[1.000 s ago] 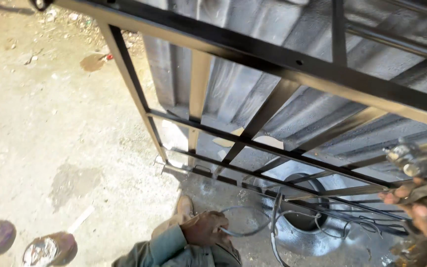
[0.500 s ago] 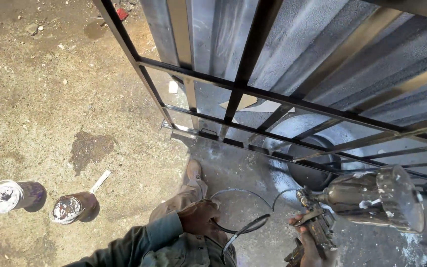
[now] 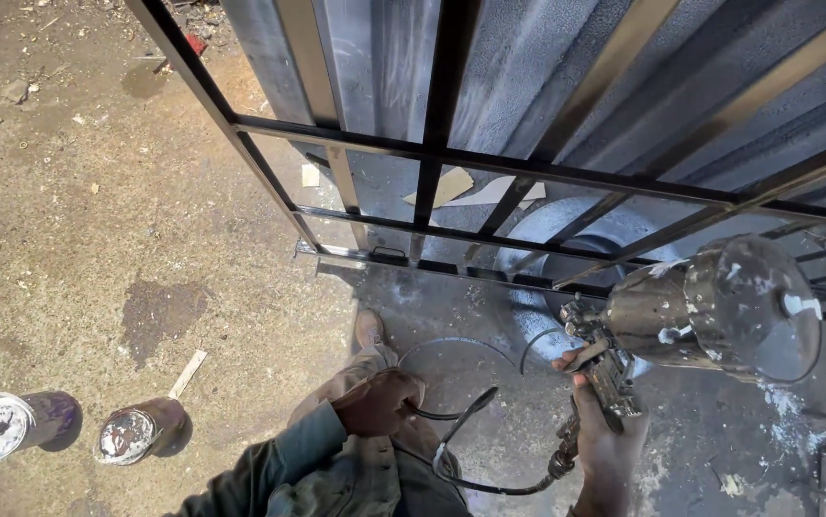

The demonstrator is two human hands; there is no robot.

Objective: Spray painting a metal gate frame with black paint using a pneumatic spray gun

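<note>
Far left on the dirt floor I see two paint-smeared metal tins [image 3: 22,424], a thin wooden stick [image 3: 187,373] lying just beside the nearer one. My left hand [image 3: 375,402] is closed loosely around a thin black hose [image 3: 451,450] that loops across the ground toward my right. My right hand [image 3: 604,442] has its fingers wrapped tight on the grip of a paint-spattered metal spray gun [image 3: 614,369], its bulbous steel cup [image 3: 719,306] tilted over. Above stands a black-painted steel gate frame [image 3: 432,158] against grey corrugated sheeting [image 3: 547,67].
</note>
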